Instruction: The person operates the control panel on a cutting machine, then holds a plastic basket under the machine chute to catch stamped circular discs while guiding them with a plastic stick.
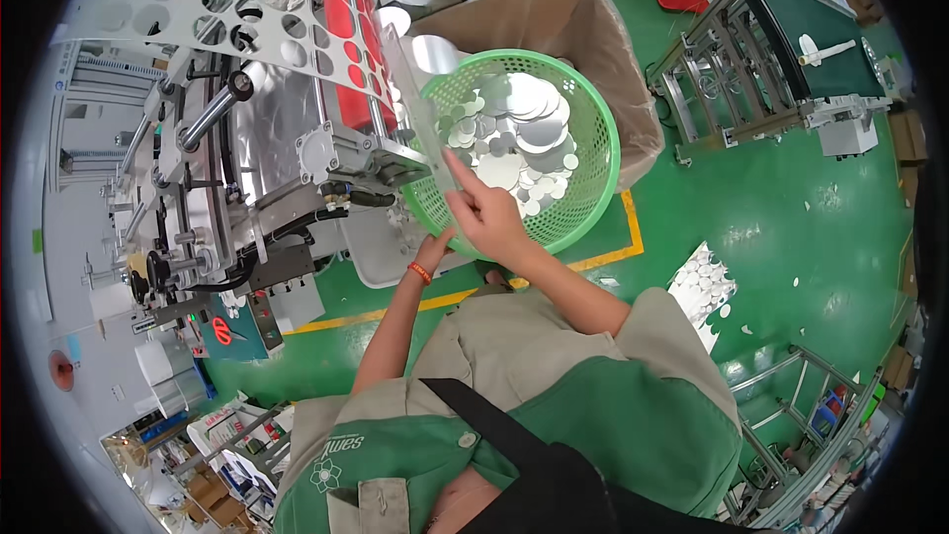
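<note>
My right hand [491,222] is closed at the lower end of a long, pale flat strip [427,129], its index finger stretched along it. The strip slants up beside the red roller [353,49] of a machine. Under it stands a light green perforated basket [605,111] with round white and silvery discs [539,117] of several sizes inside. My left hand [434,250] is by the basket's near left rim; its fingers are mostly hidden. A white sheet full of round holes [287,15] stretches over the machine to the roller, and loose discs [433,53] lie at its edge.
The metal machine [213,198] fills the left side. A lined cardboard box [633,69] stands behind the basket, and a pale tray [371,257] lies below it. At right are a conveyor [791,25] and a pile of white scraps [704,287] on the green floor.
</note>
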`<state>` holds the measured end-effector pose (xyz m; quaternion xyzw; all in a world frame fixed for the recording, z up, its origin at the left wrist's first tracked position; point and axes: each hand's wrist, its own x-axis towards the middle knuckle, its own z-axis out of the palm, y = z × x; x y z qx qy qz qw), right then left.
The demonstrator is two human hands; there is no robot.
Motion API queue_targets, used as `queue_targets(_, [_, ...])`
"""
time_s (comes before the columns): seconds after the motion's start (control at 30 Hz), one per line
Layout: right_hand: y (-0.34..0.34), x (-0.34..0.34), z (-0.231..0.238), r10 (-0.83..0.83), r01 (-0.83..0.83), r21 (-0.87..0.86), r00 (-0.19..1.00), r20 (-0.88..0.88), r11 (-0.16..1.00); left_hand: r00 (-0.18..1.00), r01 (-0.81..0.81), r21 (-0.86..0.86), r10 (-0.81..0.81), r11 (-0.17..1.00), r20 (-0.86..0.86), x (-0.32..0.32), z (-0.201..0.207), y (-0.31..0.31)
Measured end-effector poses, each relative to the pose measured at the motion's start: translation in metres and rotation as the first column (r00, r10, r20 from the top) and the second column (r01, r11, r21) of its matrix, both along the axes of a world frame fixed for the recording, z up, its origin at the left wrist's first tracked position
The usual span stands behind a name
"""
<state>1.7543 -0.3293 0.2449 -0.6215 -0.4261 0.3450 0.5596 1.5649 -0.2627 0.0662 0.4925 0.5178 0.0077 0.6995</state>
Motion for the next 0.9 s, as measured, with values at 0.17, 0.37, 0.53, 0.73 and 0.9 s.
queue_targets(0.17, [-0.008,-0.010,-0.055,0.068,-0.055,-0.145,0.994,0.086,0.988,1.000,-0.006,-0.003,0.006,1.000,0.001,0.003,0.005,-0.001])
queue_targets(0.37, [-0.003,0.007,0.011,0.003,-0.001,0.015,0.997,-0.075,1.000,0.997,-0.032,0.020,0.031,0.999,0.065,-0.006,-0.017,0.004])
queue_targets(0.53, [0.012,-0.010,-0.031,-0.017,0.017,0.004,0.991,0.136,1.000,0.995,-0.042,0.046,0.038,0.998,0.089,-0.001,-0.016,0.001])
queue_targets(0.73, [-0.003,-0.009,-0.032,0.012,0.003,-0.134,0.993,0.114,0.991,0.997,-0.015,0.059,0.011,0.998,0.074,-0.008,-0.023,0.003])
queue_targets(0.9, [0.012,-0.004,0.013,0.002,0.001,-0.032,0.994,0.106,0.999,0.995,0.011,0.046,-0.015,0.999,0.095,-0.008,-0.026,0.006])
